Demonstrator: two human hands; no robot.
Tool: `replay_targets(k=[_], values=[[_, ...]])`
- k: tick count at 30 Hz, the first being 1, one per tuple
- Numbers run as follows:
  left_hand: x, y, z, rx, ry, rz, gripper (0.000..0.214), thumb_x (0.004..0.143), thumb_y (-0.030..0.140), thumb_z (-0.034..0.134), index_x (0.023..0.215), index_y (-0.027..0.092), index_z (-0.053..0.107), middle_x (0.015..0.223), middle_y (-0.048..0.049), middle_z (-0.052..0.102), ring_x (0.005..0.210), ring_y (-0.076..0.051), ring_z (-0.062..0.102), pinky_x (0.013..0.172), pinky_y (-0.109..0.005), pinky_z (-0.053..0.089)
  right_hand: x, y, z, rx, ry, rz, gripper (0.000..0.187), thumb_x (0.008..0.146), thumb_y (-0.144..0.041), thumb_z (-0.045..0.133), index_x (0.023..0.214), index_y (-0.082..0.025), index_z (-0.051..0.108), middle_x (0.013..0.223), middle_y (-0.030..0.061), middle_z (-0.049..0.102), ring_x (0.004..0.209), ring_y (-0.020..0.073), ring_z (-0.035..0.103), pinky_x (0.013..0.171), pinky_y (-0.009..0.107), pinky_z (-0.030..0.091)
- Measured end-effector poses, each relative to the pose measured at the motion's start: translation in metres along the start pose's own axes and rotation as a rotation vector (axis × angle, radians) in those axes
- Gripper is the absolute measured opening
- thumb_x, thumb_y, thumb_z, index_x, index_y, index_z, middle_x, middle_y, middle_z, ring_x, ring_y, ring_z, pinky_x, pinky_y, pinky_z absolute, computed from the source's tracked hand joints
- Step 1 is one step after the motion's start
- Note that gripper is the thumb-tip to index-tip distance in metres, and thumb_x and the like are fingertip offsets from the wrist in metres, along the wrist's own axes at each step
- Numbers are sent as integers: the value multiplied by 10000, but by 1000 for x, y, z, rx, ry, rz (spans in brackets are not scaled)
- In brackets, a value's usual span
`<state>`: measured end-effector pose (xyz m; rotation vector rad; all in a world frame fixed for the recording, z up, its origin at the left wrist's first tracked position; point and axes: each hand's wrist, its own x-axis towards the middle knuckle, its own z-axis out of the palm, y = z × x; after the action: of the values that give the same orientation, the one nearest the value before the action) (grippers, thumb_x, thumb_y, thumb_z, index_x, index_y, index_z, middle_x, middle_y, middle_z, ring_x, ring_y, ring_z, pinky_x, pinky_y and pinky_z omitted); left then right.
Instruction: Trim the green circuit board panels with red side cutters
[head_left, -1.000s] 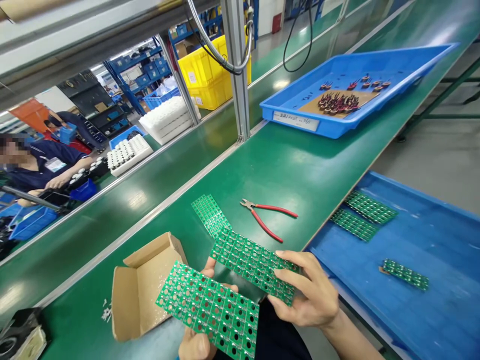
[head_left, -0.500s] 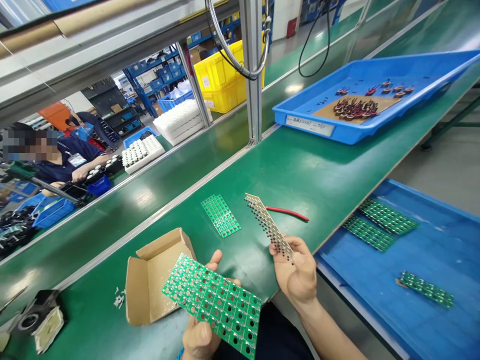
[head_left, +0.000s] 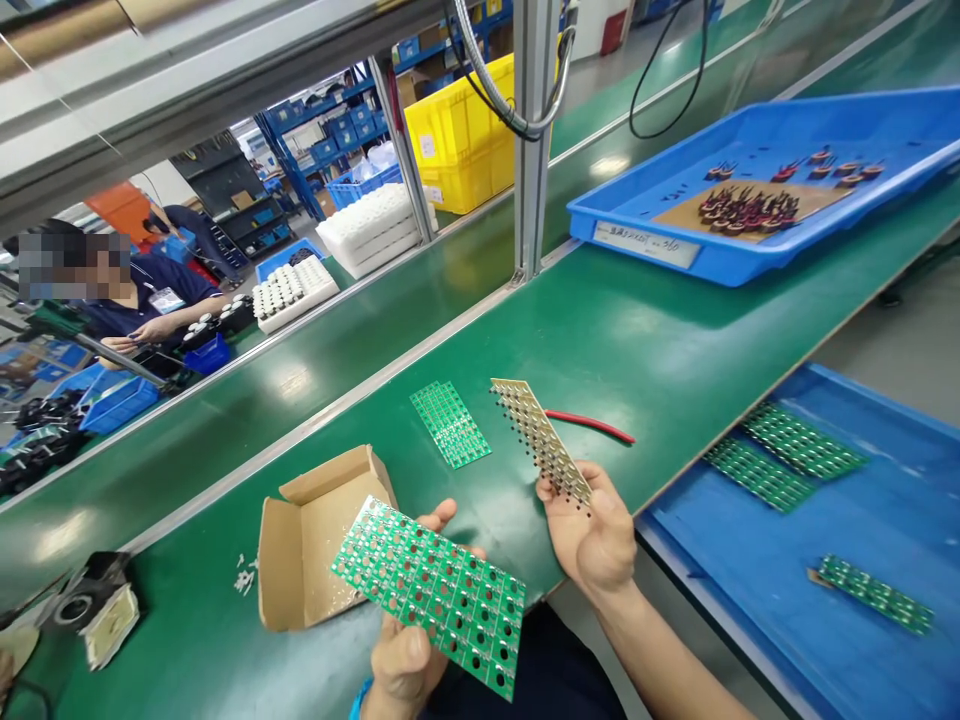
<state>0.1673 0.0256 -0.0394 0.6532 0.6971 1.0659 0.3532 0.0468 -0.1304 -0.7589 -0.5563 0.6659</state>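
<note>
My left hand [head_left: 405,660] is closed on the lower edge of a green circuit board panel [head_left: 442,595] with rows of round holes, tilted toward me. My right hand [head_left: 596,535] pinches the near end of a narrower tan-faced board [head_left: 540,440], held raised and slanted, with small dark parts along its underside. Beyond them, green circuit board panels [head_left: 450,425] lie on the green bench. A red tube or wire [head_left: 591,426] lies just behind the board in my right hand. Left of my hands stands an open cardboard box [head_left: 281,570] with small white bits inside.
On the right, a low blue tray [head_left: 750,580] holds several populated boards [head_left: 806,440]. Farther back, another blue tray [head_left: 652,270] carries small wired parts [head_left: 750,210]. A metal post [head_left: 531,150] rises from the bench. A co-worker [head_left: 150,300] sits across the line, upper left.
The view has shifted slightly, so the bench things appear displaced. The board in my right hand has turned a little, showing more of its tan face. Both hands keep their hold.
</note>
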Motion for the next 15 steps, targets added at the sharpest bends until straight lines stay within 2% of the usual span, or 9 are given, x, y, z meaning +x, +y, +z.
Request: replay_targets(k=[3, 6, 10, 12, 15], values=[[1, -4, -9, -1, -78, 33, 732, 569, 466, 825, 1261, 299, 655, 1421, -21, 577, 1044, -327, 651, 877, -415, 560, -1, -1, 0, -6, -12, 3, 274, 895, -479, 488, 936, -232, 601, 849, 24, 602, 664, 180, 598, 575, 328, 484], [1, -8, -16, -1, -181, 34, 760, 596, 443, 817, 1316, 334, 600, 1475, -3, 523, 1101, -309, 635, 924, -399, 547, -1, 0, 0, -22, -10, 5, 271, 897, -467, 478, 944, -228, 598, 852, 30, 613, 669, 182, 606, 577, 330, 488], [3, -8, -13, -55, -159, 54, 734, 595, 466, 809, 1289, 310, 625, 1418, -12, 577, 1077, -325, 638, 910, -432, 559, 0, 0, -3, -87, -26, -25, 286, 912, -471, 445, 944, -235, 603, 776, 24, 600, 652, 198, 612, 539, 335, 487], [2, -9, -15, -109, -205, 76, 740, 600, 436, 814, 1298, 289, 620, 1410, -17, 584, 1078, -307, 651, 915, -413, 560, 1, -3, -3, -130, -60, -59, 314, 938, -489, 430, 946, -231, 610, 760, 22, 598, 630, 192, 606, 516, 326, 483], [-5, -16, -31, -181, -299, 89, 796, 581, 325, 863, 1324, 246, 589, 1402, -52, 582, 1096, -257, 665, 944, -382, 551, 1, -13, 6, -177, -180, -117, 385, 990, -553, 436, 972, -213, 617, 820, 24, 623, 648, 159, 601, 542, 294, 499]])
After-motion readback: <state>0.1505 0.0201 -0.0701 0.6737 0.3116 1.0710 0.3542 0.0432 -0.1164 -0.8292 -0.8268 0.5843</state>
